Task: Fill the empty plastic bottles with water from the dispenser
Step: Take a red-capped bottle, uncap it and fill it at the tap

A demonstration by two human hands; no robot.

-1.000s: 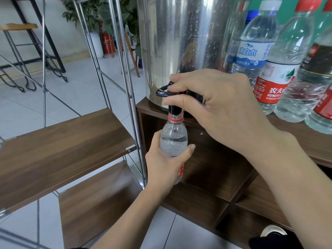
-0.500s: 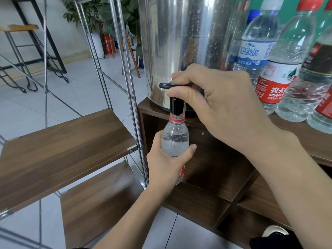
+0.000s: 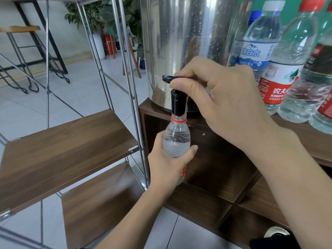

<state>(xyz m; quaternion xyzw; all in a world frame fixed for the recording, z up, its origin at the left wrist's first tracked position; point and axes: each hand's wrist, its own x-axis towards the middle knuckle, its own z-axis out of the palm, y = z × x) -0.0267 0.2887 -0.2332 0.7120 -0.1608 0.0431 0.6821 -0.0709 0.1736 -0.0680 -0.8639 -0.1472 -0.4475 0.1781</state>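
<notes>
Bottle [image 3: 177, 141] held under the tap.

Your left hand [image 3: 168, 165] wraps the bottle, mouth snug around the spout [image 3: 178, 102] so nothing spills; your right hand [image 3: 221, 105] pinches the lever [image 3: 169, 78] between thumb and fingers, by the dispenser [image 3: 181, 42].

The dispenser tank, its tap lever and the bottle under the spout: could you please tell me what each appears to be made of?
Dispenser tank: polished metal, probably stainless steel; mirror-like reflections and streaks.
Tap lever, pinched by the right hand: black, smooth, likely plastic.
Bottle, gripped by the left hand: clear thin plastic with a red neck ring; water shows through.
</notes>
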